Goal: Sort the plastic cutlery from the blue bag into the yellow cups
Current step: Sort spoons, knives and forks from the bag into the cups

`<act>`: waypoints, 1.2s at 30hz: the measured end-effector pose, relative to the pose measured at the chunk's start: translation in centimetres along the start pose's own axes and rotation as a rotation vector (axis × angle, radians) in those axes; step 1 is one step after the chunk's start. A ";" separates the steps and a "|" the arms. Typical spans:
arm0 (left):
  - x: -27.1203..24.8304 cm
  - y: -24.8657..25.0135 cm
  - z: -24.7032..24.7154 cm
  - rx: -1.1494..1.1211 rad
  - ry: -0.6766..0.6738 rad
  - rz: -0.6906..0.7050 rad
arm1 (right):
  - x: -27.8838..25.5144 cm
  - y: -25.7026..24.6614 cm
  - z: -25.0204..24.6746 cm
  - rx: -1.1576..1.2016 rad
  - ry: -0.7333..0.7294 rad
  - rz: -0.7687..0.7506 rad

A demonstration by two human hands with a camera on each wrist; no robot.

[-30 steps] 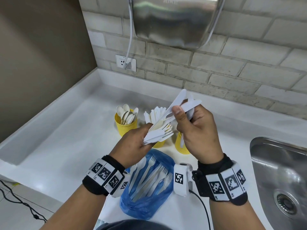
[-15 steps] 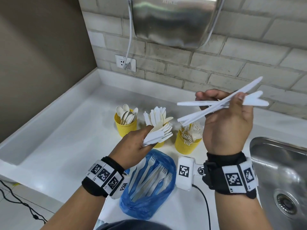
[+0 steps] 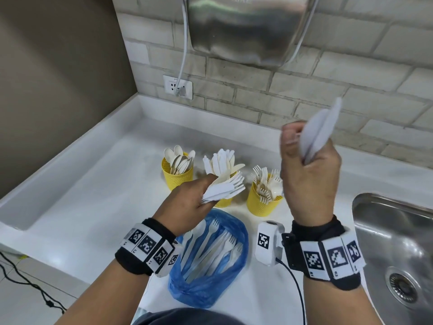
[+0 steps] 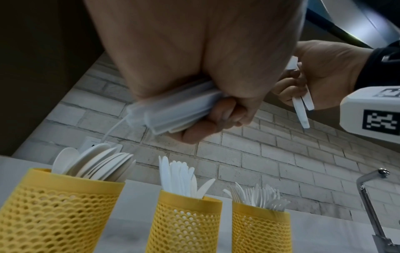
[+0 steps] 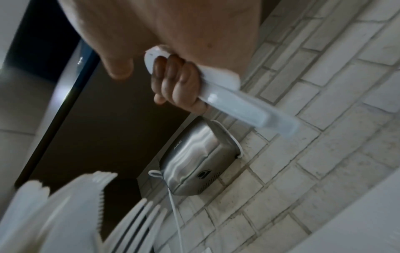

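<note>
The left hand (image 3: 187, 205) grips a fan of flat white plastic forks and knives (image 3: 225, 190). The right hand (image 3: 309, 174) clutches smooth white handles (image 3: 321, 132) above three yellow mesh cups (image 4: 184, 226) and a crinkled blue bag (image 3: 206, 289).

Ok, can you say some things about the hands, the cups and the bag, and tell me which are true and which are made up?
1. The left hand holds a bundle of white cutlery. True.
2. The right hand is empty. False: its grip is round a few white pieces, raised above the counter.
3. There are three yellow cups. True.
4. The blue bag is empty. False: forks still lie inside.
5. The left cup holds spoons. True.
6. The cups stand in the sink. False: they stand on the white counter.
</note>
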State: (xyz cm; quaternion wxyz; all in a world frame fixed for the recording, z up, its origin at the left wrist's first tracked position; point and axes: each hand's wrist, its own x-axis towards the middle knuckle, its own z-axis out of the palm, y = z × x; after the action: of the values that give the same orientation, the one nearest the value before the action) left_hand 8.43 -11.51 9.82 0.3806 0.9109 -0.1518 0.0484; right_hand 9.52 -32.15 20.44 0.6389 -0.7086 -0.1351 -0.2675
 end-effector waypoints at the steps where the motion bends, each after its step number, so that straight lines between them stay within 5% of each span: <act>1: 0.0 0.0 0.0 0.015 0.001 -0.001 | -0.3 0.0 0.1 -0.065 -0.068 -0.004; 8: 0.0 0.1 -0.4 0.154 -0.012 -0.026 | -1.1 1.4 0.4 -0.371 -0.503 0.093; 13: -0.2 0.1 -0.4 0.184 -0.010 -0.037 | -1.2 1.6 0.5 -0.468 -0.593 0.028; 23: -0.2 0.5 -0.8 0.186 -0.008 -0.029 | -1.4 0.8 1.4 -0.250 -0.173 -0.032; 31: -0.1 0.5 -0.8 0.153 0.001 -0.008 | -2.2 2.3 2.3 -0.223 -0.267 0.048; 36: -0.3 0.5 -0.7 -0.015 0.056 -0.010 | -1.1 2.1 2.1 0.167 0.082 0.209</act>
State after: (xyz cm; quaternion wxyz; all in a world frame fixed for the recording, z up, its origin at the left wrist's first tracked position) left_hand 8.03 -11.27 10.59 0.3917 0.9071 -0.1369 0.0707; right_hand 10.14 -30.25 18.02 0.7250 -0.6515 -0.0561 -0.2160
